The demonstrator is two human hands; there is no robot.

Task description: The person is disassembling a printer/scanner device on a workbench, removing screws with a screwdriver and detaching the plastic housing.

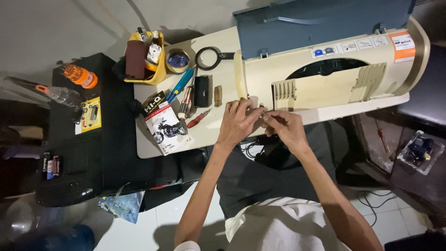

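**Both hands pinched together at the printer's front edge**

While the beige printer (325, 83) lies across the white table (148, 144) with its blue lid raised, both hands meet at its near edge. The left hand (237, 122) has its fingers curled and pressed against the casing, thumb and forefinger closed on something too small to make out. The right hand (285, 128) touches it, fingertips pinched round what looks like a thin tool or small part; which, I cannot tell.

To the left of the printer lie a red-handled screwdriver (199, 118), a blue-handled one (180, 85), a black case (201, 91), a printed card pack (163, 123), a magnifying glass (208, 57) and a yellow caddy (146, 56). Further left, a black case (88, 153) carries an orange-capped bottle (80, 75).

As I judge it, the grip sits right over the table edge, above dark cables (265, 146); a slip could drop the small piece there. Forcing the old plastic casing may crack it.
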